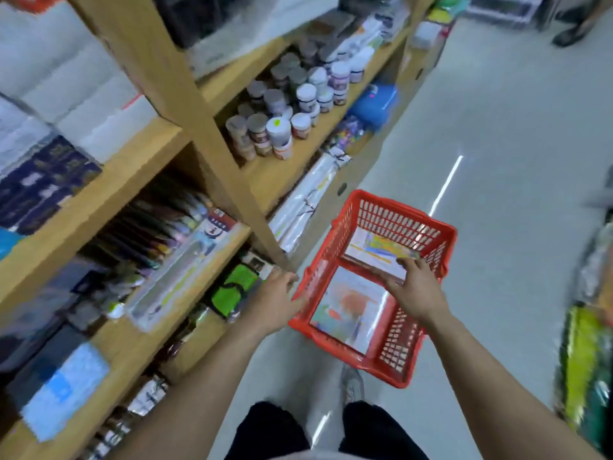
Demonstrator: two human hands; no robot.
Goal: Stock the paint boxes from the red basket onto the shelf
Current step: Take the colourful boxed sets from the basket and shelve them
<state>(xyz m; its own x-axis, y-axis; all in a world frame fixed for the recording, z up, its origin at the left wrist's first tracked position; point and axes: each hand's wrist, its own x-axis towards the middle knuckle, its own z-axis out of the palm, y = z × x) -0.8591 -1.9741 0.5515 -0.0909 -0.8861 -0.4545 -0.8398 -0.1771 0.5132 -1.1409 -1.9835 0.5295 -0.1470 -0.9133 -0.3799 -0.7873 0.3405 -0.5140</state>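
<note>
A red plastic basket (414, 224) stands on the floor in the aisle, right of the wooden shelf (142, 180). Two flat paint boxes with colourful covers lie inside it. My right hand (414, 287) reaches into the basket and grips the far paint box (374, 250) by its near edge. The near paint box (348, 307) lies flat on the basket's bottom. My left hand (275, 300) hovers with fingers spread just left of the basket's rim, holding nothing. The whole view is blurred by motion.
The wooden shelf runs along the left with flat boxes, packets and several paint jars (282, 107). Goods in bright green and yellow wrapping (583, 360) stand at the right edge. Another person's foot (569, 34) shows at the top right. My own legs are at the bottom.
</note>
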